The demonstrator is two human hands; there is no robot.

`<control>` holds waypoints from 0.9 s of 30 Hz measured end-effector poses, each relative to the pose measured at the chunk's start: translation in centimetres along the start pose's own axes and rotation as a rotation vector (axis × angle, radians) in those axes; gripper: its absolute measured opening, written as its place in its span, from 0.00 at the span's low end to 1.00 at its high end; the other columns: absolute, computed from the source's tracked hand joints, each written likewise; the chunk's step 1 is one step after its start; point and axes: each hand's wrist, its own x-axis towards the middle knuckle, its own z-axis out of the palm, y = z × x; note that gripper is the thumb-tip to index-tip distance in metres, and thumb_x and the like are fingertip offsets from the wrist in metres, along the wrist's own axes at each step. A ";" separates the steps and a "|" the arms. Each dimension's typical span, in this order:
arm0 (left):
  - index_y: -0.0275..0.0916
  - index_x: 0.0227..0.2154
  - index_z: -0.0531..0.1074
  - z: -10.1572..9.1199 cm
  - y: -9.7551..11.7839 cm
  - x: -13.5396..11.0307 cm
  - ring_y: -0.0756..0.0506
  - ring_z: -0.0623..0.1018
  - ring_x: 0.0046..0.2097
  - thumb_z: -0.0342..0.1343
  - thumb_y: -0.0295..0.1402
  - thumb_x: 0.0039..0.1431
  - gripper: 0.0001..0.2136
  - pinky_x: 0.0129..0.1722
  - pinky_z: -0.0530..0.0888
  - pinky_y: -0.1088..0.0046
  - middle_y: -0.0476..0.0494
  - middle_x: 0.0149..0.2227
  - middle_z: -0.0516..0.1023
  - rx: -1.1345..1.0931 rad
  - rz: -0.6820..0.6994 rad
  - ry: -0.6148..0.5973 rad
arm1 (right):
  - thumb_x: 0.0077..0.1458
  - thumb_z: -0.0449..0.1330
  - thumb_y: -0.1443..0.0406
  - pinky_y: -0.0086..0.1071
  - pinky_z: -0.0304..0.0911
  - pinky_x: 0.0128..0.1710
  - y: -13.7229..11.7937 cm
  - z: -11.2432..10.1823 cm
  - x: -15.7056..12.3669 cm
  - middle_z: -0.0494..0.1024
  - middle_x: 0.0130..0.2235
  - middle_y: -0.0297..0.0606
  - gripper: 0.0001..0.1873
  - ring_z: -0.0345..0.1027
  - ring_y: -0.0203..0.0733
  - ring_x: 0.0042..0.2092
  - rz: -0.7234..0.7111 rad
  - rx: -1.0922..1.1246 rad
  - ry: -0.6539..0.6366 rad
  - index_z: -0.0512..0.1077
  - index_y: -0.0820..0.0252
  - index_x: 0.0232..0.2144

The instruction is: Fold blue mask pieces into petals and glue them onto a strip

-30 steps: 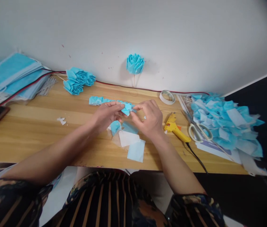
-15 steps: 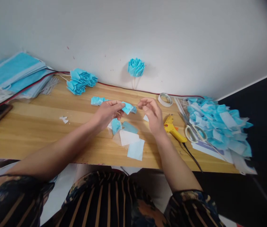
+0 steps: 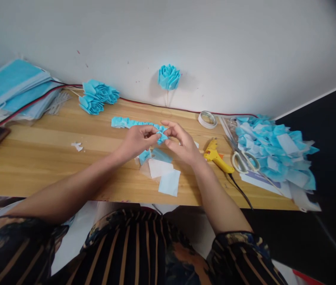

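My left hand [image 3: 136,140] and my right hand [image 3: 181,143] meet over the middle of the wooden table [image 3: 37,166]. Both pinch the near end of a strip of folded blue petals [image 3: 126,123] that trails left across the wood. The pinched end [image 3: 162,137] sits between my fingertips. Just below my hands lie a few loose squares, white and pale blue [image 3: 169,183], and a small folded blue piece [image 3: 144,156].
A finished blue flower [image 3: 168,76] leans on the wall. More flowers [image 3: 96,97] lie at the back left beside a stack of blue masks [image 3: 10,85]. Right of my hands are a tape roll [image 3: 207,119], a yellow glue gun [image 3: 215,157], scissors [image 3: 243,161] and a heap of cut squares [image 3: 275,152].
Half a second ago my right hand was off the strip with fingers apart; it has come back and pinches the blue end again together with the left hand.
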 end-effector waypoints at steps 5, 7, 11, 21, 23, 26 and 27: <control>0.37 0.23 0.73 0.2 -0.4 0.0 0.54 0.66 0.21 0.56 0.34 0.55 0.08 0.22 0.61 0.76 0.54 0.18 0.68 0.028 0.061 -0.005 | 0.53 0.59 0.66 0.40 0.64 0.49 -0.5 0.3 0.0 0.73 0.38 0.33 0.29 0.69 0.41 0.42 0.030 -0.026 0.011 0.64 0.54 0.58; 0.37 0.24 0.73 0.3 -0.6 0.0 0.54 0.67 0.22 0.56 0.33 0.55 0.08 0.23 0.61 0.76 0.54 0.19 0.69 0.029 0.058 -0.005 | 0.52 0.59 0.67 0.40 0.65 0.47 -0.6 0.4 -0.1 0.73 0.37 0.33 0.29 0.69 0.41 0.41 0.046 -0.026 0.022 0.65 0.54 0.58; 0.36 0.27 0.75 0.3 -0.8 0.1 0.54 0.68 0.22 0.59 0.34 0.54 0.07 0.23 0.65 0.76 0.52 0.21 0.71 -0.050 -0.001 -0.049 | 0.51 0.59 0.68 0.39 0.65 0.45 -0.8 0.6 0.0 0.74 0.35 0.31 0.30 0.69 0.40 0.39 0.089 0.001 0.040 0.65 0.53 0.57; 0.36 0.37 0.74 -0.2 -0.6 0.3 0.50 0.73 0.29 0.63 0.42 0.54 0.15 0.26 0.71 0.75 0.46 0.31 0.76 -0.324 -0.068 -0.124 | 0.49 0.60 0.66 0.36 0.63 0.43 -0.8 0.2 0.4 0.72 0.31 0.27 0.27 0.67 0.37 0.36 0.149 0.363 0.153 0.66 0.56 0.53; 0.37 0.34 0.73 0.0 -0.4 0.1 0.51 0.72 0.30 0.65 0.40 0.52 0.13 0.27 0.70 0.75 0.48 0.31 0.74 -0.201 -0.028 -0.118 | 0.49 0.60 0.66 0.36 0.63 0.44 -0.8 0.3 0.4 0.72 0.31 0.27 0.27 0.67 0.37 0.36 0.153 0.399 0.163 0.66 0.55 0.53; 0.37 0.31 0.72 0.3 -0.4 0.0 0.51 0.71 0.30 0.63 0.38 0.52 0.11 0.29 0.69 0.75 0.49 0.30 0.73 -0.125 0.013 -0.117 | 0.50 0.60 0.65 0.36 0.63 0.44 -0.7 0.5 0.3 0.72 0.32 0.28 0.27 0.67 0.37 0.37 0.159 0.398 0.143 0.66 0.54 0.54; 0.37 0.30 0.71 0.3 -0.4 0.0 0.51 0.70 0.30 0.63 0.39 0.52 0.10 0.29 0.68 0.75 0.49 0.29 0.73 -0.111 0.017 -0.107 | 0.50 0.59 0.65 0.36 0.63 0.44 -0.7 0.6 0.3 0.72 0.32 0.28 0.27 0.67 0.37 0.37 0.159 0.387 0.131 0.66 0.54 0.54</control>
